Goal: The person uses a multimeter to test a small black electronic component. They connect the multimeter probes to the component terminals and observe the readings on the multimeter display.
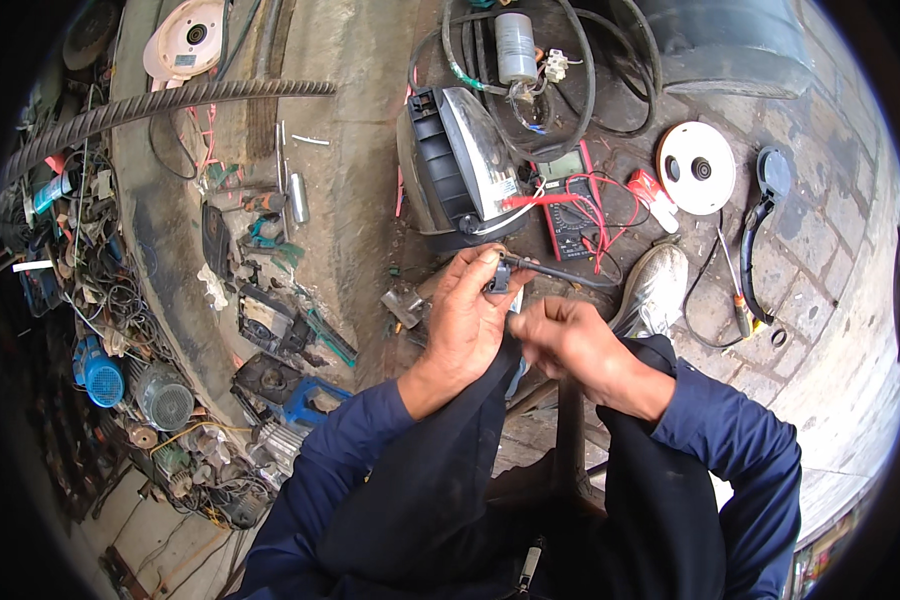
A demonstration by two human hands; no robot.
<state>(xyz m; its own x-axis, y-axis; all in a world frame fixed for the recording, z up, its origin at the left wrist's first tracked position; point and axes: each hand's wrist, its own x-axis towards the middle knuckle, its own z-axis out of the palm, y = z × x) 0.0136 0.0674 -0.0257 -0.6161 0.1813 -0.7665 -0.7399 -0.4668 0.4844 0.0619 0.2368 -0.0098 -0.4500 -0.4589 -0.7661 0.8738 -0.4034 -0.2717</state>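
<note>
My left hand [465, 325] is raised over my knees, its fingers closed on a small black part [498, 278]. A dark cable [560, 270] runs from beside that part toward the right. Close by on the right, my right hand [580, 345] has its fingers curled together in a pinch. Whatever it may grip is too small or hidden to make out. Just beyond my left fingers stands a black appliance housing [450, 165] with a clear, shiny side. A red-edged multimeter [570, 215] lies to its right, with red leads [595, 205] looped across it.
A grey cylinder [515, 48] with wires lies among black cable coils at the back. To the right are a white round disc [696, 168], a black curved handle [765, 210] and a screwdriver [741, 310]. Motors and scrap [165, 395] crowd the left. My shoe [657, 285] stands nearby.
</note>
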